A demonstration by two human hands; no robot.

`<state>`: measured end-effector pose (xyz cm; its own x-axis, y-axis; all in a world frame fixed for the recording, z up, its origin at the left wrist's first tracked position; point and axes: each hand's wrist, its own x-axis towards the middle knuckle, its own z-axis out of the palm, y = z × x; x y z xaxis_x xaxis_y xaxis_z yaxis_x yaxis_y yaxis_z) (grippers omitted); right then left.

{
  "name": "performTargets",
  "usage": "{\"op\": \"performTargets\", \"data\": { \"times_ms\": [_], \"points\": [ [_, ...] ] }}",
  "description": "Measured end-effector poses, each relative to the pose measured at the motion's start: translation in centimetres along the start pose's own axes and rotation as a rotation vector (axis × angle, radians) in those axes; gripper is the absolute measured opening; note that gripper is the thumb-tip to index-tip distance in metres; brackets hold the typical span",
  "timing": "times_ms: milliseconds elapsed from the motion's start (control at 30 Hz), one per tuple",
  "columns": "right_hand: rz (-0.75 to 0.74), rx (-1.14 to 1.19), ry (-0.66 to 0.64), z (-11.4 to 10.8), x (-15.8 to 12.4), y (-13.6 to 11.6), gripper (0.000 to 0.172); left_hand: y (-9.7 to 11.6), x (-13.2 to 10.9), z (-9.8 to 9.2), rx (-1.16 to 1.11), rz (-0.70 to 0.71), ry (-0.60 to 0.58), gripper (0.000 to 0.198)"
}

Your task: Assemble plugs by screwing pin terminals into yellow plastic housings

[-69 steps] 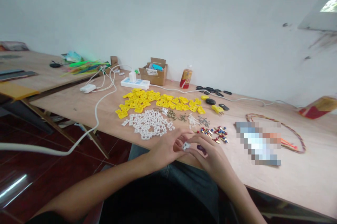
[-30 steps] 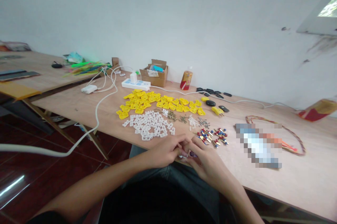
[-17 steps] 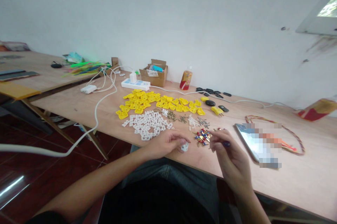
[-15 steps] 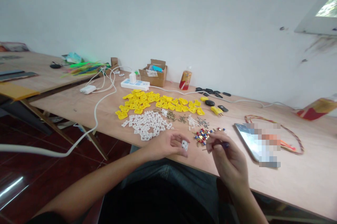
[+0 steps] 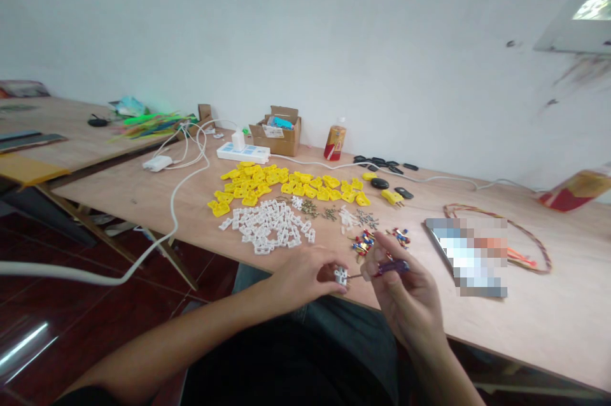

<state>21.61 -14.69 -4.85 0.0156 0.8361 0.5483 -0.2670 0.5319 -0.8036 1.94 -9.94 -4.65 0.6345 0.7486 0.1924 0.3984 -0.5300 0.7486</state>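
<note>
My left hand (image 5: 310,275) is closed on a small white plastic plug insert (image 5: 340,276), pinched between thumb and fingers above the table's front edge. In my right hand (image 5: 405,291) is a screwdriver (image 5: 392,267) with a dark purple handle; its thin shaft points left, and the tip meets the white insert or lies right beside it. Just beyond my hands sit red, blue and brass-coloured pieces (image 5: 363,244). A heap of white plastic inserts (image 5: 267,228) lies to the left, with yellow plug shells (image 5: 248,184) behind it.
Small piles of screws (image 5: 329,214) and white bits (image 5: 347,220) lie mid-table. A phone (image 5: 458,259) and a twisted cord (image 5: 534,247) are at the right. Farther back stand a power strip (image 5: 243,152), a cardboard box (image 5: 277,139) and a bottle (image 5: 335,140). A white cable (image 5: 174,209) crosses the left side.
My two hands have come closer together. The screwdriver has swung to point left, its tip now at the white insert, which has moved slightly right and down.
</note>
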Motion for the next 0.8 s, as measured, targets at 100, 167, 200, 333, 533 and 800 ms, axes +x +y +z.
{"op": "performTargets", "data": {
  "times_ms": [100,167,200,333,533,800],
  "points": [
    [0.015,-0.017,-0.031,-0.5,0.0,0.6,0.043,0.0,0.0,-0.1,0.011,0.009,-0.003,0.031],
    [0.009,-0.029,-0.047,-0.7,0.0,0.8,0.044,-0.1,0.0,0.0,0.01,0.009,0.006,0.031],
    [0.001,-0.047,-0.051,-0.7,0.0,0.8,0.045,-0.1,0.0,0.0,0.008,0.008,0.01,0.031],
    [-0.026,-0.155,-0.064,-0.5,-0.2,0.6,0.051,-0.3,0.1,0.1,0.003,0.011,0.016,0.03],
    [-0.119,-0.122,-0.072,0.4,0.5,0.0,0.023,-0.3,0.0,-0.1,-0.032,0.005,0.017,0.031],
    [-0.123,-0.227,-0.14,0.0,2.5,-0.9,0.016,-0.1,0.0,0.0,-0.057,-0.029,0.016,0.024]
  ]
}}
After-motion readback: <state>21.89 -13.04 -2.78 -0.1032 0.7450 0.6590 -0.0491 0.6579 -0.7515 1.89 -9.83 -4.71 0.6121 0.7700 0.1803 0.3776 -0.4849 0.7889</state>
